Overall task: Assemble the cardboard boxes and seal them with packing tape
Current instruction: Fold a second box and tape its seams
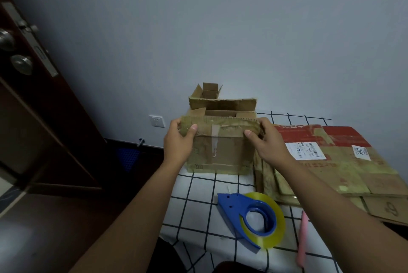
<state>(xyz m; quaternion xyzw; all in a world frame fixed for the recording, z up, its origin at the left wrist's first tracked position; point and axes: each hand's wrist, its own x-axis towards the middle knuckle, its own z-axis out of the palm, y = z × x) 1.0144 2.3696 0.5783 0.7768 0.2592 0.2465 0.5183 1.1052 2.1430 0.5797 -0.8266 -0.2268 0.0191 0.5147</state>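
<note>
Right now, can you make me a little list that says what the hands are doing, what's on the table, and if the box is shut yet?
left hand: left hand grips the near flap's left end
right hand: right hand grips the same flap's right end
box: cardboard box stands upright on the table, top open, old tape on its front
tape: tape dispenser, blue with a yellowish roll, lies untouched near the table's front
other cardboard: flattened boxes stacked to the right; small open box behind
table: checked tablecloth
sealed yet: no
</note>
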